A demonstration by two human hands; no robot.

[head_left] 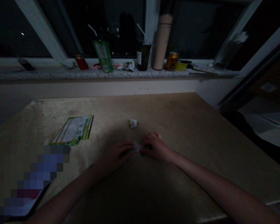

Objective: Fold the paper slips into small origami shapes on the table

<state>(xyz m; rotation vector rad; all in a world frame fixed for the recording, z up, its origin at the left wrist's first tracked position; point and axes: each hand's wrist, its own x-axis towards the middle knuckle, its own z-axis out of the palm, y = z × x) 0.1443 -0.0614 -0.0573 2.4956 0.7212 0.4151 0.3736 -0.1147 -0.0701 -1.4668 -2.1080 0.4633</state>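
On the worktop (189,121), near centre: one small printed paper piece (137,150), fingers of left hand (114,154) and right hand (158,147) pinching opposite edges. Handling advice: light, even pressure; stock likely creases easily. Beyond, apart: one crumpled wrapper-like piece (133,123). Leftward: fanned leaflets (77,127).

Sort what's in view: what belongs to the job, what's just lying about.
Job:
small printed piece between left hand and right hand
likely the similar piece beyond it
perhaps the printed sheets

Apparently lying about, on the sill:
green container
tall flask
orange can
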